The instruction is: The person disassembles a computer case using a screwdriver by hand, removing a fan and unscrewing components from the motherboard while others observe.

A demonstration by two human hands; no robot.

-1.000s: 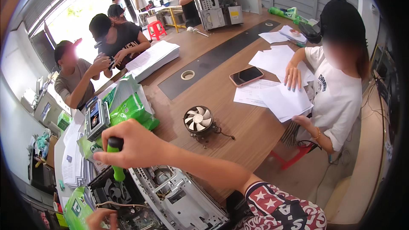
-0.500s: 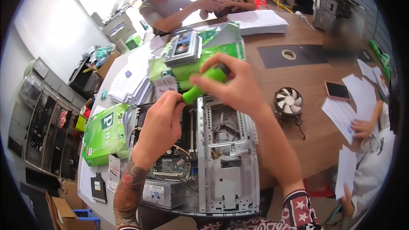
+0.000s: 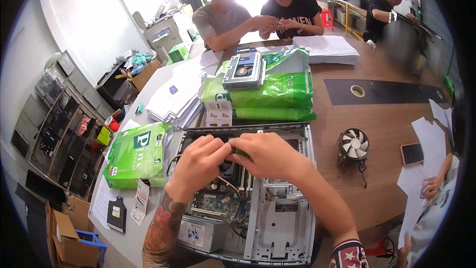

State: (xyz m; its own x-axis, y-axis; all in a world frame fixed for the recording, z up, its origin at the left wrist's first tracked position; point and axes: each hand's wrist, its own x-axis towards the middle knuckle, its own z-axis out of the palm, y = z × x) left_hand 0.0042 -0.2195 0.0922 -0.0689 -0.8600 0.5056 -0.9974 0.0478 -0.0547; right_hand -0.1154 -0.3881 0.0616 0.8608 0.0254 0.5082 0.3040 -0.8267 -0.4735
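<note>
Both my hands meet over an open desktop computer case (image 3: 277,218) lying flat on the table. My right hand (image 3: 265,155) is closed around a green-handled screwdriver (image 3: 241,153), and only a sliver of the handle shows. My left hand (image 3: 198,166) is pinched shut with its fingertips against the right hand's; whatever is between them is hidden. Below the hands the case shows its motherboard (image 3: 213,199), a silver power supply (image 3: 198,233) at the near left, and a metal drive frame along the right side. The screwdriver's tip cannot be seen.
A cooler fan (image 3: 354,146) stands right of the case. Beyond lie green paper packs (image 3: 277,94) with a metal drive (image 3: 243,72) on top. Another green pack (image 3: 136,156) and a black drive (image 3: 117,215) lie left. A phone (image 3: 412,154) and papers lie right. Other people are around the table.
My right hand has come down against my left, and the screwdriver handle, seen tilted and raised before, is now mostly covered. The whole view has shifted, with the scene lower and further right.
</note>
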